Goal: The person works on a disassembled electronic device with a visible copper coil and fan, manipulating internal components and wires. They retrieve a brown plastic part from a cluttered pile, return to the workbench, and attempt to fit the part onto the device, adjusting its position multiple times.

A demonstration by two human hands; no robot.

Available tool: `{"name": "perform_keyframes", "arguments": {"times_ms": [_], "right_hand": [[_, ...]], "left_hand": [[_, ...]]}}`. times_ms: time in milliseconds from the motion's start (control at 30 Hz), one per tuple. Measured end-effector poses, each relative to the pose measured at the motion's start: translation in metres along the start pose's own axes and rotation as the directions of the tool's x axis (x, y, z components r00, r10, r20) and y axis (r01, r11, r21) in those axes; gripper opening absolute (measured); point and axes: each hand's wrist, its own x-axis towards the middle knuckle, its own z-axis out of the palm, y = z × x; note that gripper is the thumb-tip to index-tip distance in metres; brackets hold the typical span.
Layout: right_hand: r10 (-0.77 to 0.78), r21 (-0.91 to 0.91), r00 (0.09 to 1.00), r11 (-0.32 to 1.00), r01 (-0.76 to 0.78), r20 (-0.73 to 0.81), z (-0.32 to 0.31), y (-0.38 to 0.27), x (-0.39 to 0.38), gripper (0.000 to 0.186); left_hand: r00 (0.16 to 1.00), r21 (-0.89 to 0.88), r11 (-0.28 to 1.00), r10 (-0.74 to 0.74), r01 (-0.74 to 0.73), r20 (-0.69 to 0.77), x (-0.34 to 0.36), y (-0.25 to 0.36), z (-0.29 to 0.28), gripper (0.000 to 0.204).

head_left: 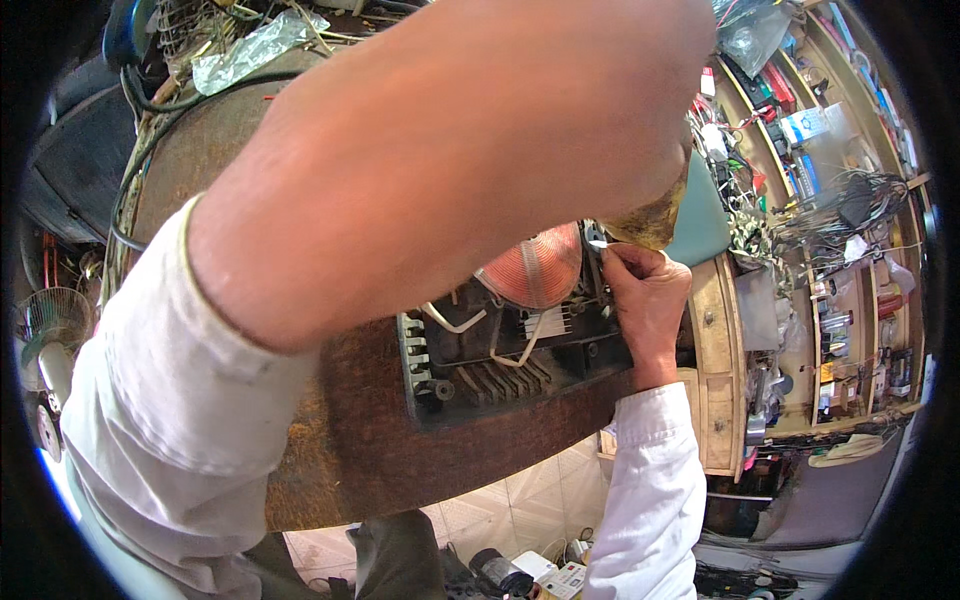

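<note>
An opened black appliance housing [480, 370] lies on a round brown wooden table [370, 460]. A flat copper coil [535, 265] and white wires [450, 322] show inside it. My left forearm crosses the whole picture close to the camera. My left hand [650, 130] is closed at the upper right over an amber tool handle [652, 222], whose tip points down at the coil's right edge. My right hand [645, 300] rests on the housing's right side. Its fingertips pinch a small white part [597, 243] beside the coil. The tool's tip is hidden.
Wooden shelves [820, 330] crammed with wires, boxes and small parts fill the right side. A teal panel [702, 215] stands behind the housing. A clear plastic bag [255, 45] and cables lie at the table's far edge. A fan [50, 320] stands at the left. Below is a tiled floor [520, 500].
</note>
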Motion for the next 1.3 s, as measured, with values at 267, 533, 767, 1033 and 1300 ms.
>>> {"name": "perform_keyframes", "arguments": {"times_ms": [267,533,767,1033,1300], "right_hand": [[0.051,-0.034,0.999,0.998,-0.05,0.001,-0.003,-0.008,0.001,0.012],[0.04,0.086,0.999,0.996,-0.039,-0.008,0.002,-0.003,0.001,0.011],[0.004,0.18,0.999,0.984,-0.013,0.052,-0.004,0.012,0.0,0.012],[-0.16,0.175,0.987,0.972,0.154,0.02,-0.009,0.014,0.002,0.019],[0.034,0.122,0.999,0.992,-0.033,-0.007,-0.004,0.012,-0.001,0.019]], "left_hand": [[0.995,0.058,0.998,0.015,-0.009,-0.096,-0.017,-0.017,0.011,0.011],[0.991,0.081,0.997,0.001,0.01,-0.132,-0.042,-0.027,0.018,0.011],[0.99,0.072,0.997,-0.012,0.022,-0.14,-0.063,-0.032,0.015,0.011],[0.991,0.064,0.998,-0.014,0.023,-0.132,-0.076,-0.031,0.014,0.011],[0.991,0.069,0.997,-0.021,0.03,-0.133,-0.083,-0.032,0.016,0.011]]}}
